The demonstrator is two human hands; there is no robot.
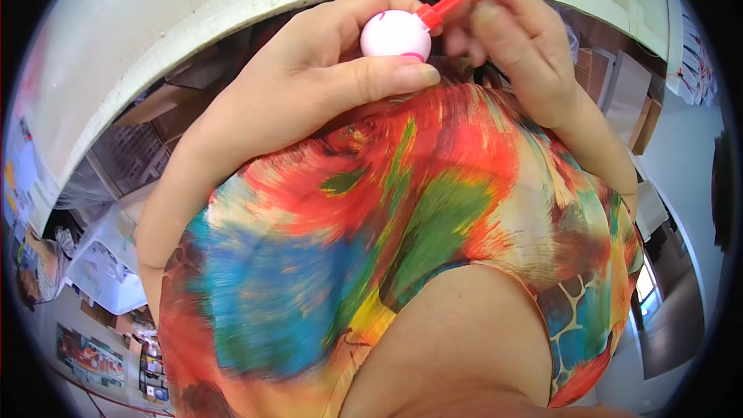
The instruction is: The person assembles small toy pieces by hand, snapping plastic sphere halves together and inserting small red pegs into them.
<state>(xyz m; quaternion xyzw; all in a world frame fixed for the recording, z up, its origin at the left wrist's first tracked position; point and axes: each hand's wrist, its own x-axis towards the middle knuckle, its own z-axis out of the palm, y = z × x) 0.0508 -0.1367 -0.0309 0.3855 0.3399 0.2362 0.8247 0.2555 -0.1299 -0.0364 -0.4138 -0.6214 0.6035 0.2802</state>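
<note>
High in the head view, my left hand [309,70] holds a small white ball [391,33] with pink markings. My thumb lies across the ball's near side, and the fingers curl behind it. From the ball's upper right sticks out a thin red stem [445,8] with a thicker, ribbed base. My right hand [518,39] is at the stem's outer end, fingers curled and thumb bent in close to them. The red tip lies in front of its index finger. Whatever sits between those right fingertips, if anything, is hidden.
A pale curved table edge [209,0] runs just beyond my hands. My multicoloured top [433,186] fills the space below them. Cardboard boxes [646,124] stand at the right, and a white plastic chair [104,263] is at the left.
</note>
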